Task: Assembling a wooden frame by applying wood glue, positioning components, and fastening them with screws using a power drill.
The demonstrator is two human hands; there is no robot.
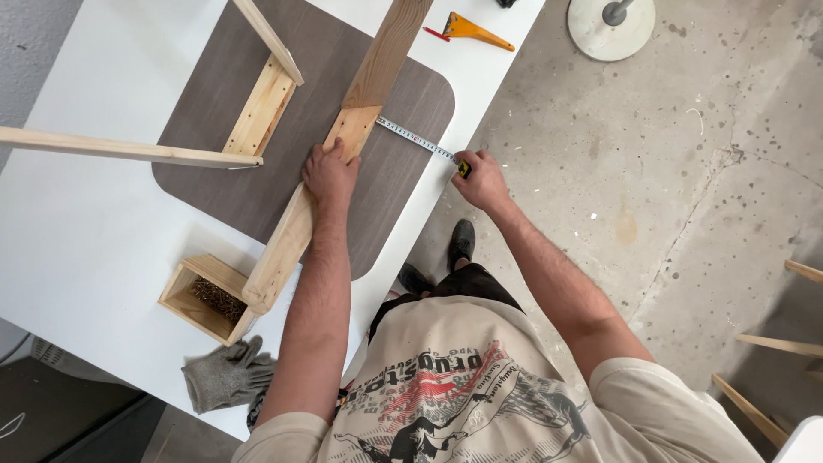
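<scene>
Wooden plank [343,146] lies on the grey mat [257,189] on the white table [103,231], long axis running 1 to 7 o'clock. Tape measure [416,137] crosses it, blade stretched from the plank toward 4 o'clock, past the table edge. Left hand [330,176] lies flat on the plank, fingers closed, pinning the tape's start. Right hand [480,180] sits well off at 3 o'clock, pinching the tape case. Left is the nearer one. Screw box [206,298] and grey gloves [227,373] at 7 o'clock, orange tool [471,30] at 1.
</scene>
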